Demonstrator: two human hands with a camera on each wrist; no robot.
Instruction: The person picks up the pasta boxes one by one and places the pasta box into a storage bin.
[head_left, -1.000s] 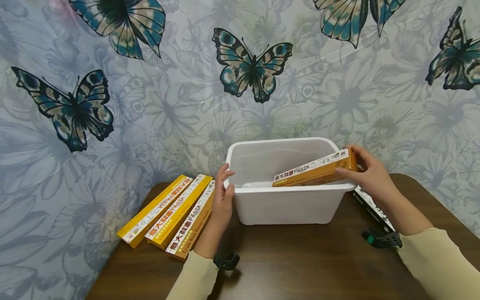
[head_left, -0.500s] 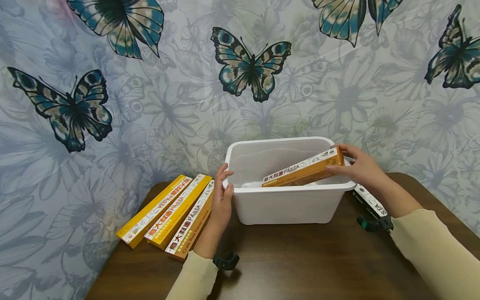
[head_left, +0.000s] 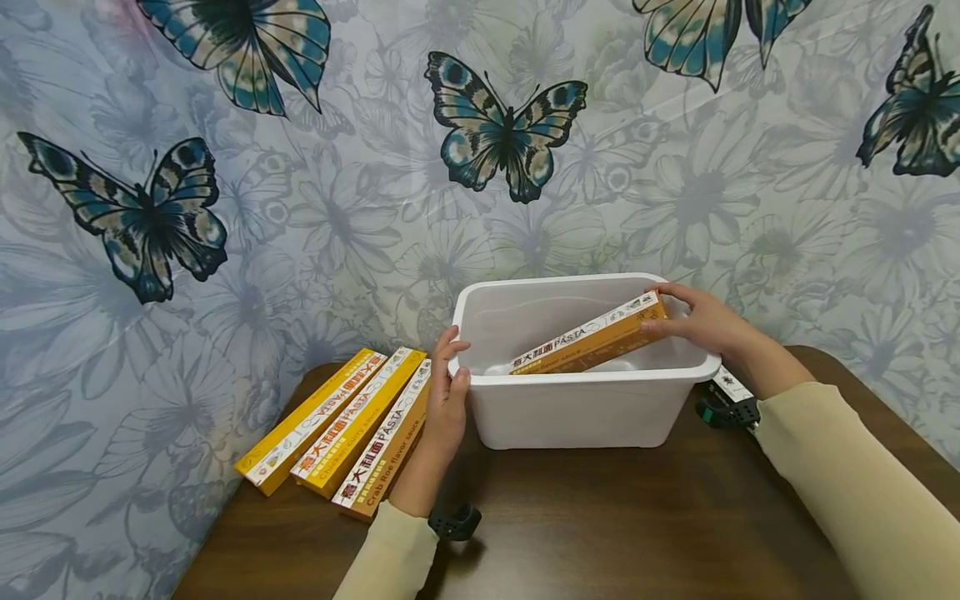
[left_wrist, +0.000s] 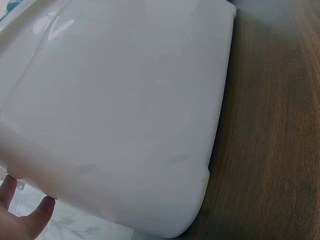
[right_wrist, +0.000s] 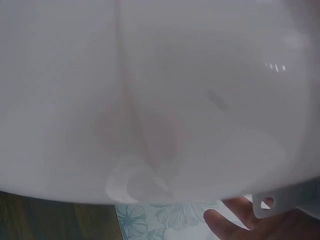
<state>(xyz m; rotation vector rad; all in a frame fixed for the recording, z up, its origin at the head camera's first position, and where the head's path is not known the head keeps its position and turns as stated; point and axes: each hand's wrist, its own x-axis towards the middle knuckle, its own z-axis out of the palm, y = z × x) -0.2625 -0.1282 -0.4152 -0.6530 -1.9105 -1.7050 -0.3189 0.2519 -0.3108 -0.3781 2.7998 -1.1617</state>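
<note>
A white plastic bin [head_left: 570, 412] stands upright against the patterned backdrop. At its left side my left hand [head_left: 446, 408] grips the rim, fingertips over the edge; in the left wrist view two fingers [left_wrist: 41, 215] meet the bin's edge. My right hand [head_left: 708, 323] reaches over the right rim and pinches the upper right end of an orange-brown and white pasta box [head_left: 592, 337]. That box slants down to the left inside the bin, its lower end hidden behind the front wall. In the right wrist view the bin's wall hides the box.
Two yellow pasta boxes [head_left: 311, 421] [head_left: 358, 421] and an orange-brown one [head_left: 384, 442] lie side by side left of the bin on the brown wooden table [head_left: 600, 525]. A black and white box [head_left: 731, 387] lies at the right, partly under my right wrist.
My right hand has moved left with the pasta box, carrying it further into the bin and tilting it more steeply. The left hand has stayed at the rim.
</note>
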